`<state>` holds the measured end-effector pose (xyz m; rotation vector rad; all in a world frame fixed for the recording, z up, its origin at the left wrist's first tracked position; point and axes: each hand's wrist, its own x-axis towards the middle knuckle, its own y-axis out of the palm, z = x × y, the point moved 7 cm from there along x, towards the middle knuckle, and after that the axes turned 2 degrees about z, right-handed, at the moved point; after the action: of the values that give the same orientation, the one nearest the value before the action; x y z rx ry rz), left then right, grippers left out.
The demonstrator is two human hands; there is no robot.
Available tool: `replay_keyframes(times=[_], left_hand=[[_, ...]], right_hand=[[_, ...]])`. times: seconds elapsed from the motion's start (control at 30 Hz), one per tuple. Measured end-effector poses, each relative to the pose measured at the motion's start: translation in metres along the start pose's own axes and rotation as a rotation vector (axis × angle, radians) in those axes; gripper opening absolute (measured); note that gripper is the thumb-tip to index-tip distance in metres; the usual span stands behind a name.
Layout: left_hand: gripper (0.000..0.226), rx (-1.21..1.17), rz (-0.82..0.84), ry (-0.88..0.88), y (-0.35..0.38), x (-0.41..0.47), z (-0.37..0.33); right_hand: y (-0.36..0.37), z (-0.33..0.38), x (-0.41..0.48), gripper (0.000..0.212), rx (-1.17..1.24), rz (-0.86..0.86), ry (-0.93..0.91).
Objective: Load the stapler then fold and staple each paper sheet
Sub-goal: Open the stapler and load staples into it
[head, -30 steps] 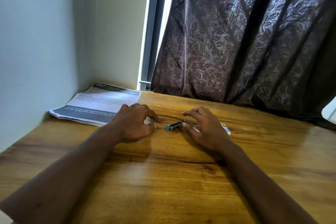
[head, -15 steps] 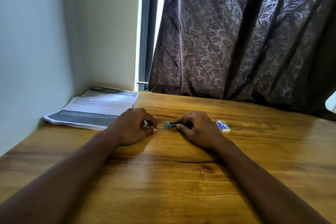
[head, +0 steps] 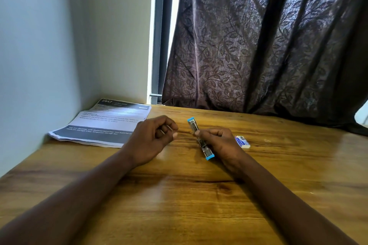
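We read "2947" atop the paper stack (head: 103, 123), left of the stapler (head: 193, 126). Our right hand (head: 221, 143) closes its grip round the unfolded stapler's middle; our left hand (head: 151, 141), just left, pinches a staple strip (head: 166, 128).

glossy wood table (head: 179, 205), metal stapler (head: 192, 125), embossed cloth curtain (head: 258, 45)

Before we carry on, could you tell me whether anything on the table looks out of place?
Nothing stands out. The stapler is swung open flat in the right hand, which suits loading; the left hand pinches a staple strip. The papers and staple box lie tidy.
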<state>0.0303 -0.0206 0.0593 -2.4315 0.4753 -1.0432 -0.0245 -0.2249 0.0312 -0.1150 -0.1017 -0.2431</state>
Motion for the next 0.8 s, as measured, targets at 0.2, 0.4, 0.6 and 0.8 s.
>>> replay_keyframes(times=[0.2, 0.4, 0.6, 0.8], left_hand=[[0.035, 0.168, 0.036, 0.310, 0.005, -0.005, -0.036], [0.034, 0.174, -0.014, 0.189, 0.000, -0.004, -0.023], [0.028, 0.087, -0.081, 0.100, -0.006, -0.003, -0.016], [0.020, -0.157, -0.131, -0.026, -0.007, 0.000, -0.005]], right_hand=[[0.027, 0.001, -0.012, 0.022, 0.172, 0.123, 0.019], [0.039, 0.007, -0.018, 0.026, 0.173, 0.302, -0.026], [0.049, 0.008, -0.022, 0.049, 0.166, 0.416, -0.048], [0.045, 0.008, -0.019, 0.046, 0.255, 0.351, -0.008]])
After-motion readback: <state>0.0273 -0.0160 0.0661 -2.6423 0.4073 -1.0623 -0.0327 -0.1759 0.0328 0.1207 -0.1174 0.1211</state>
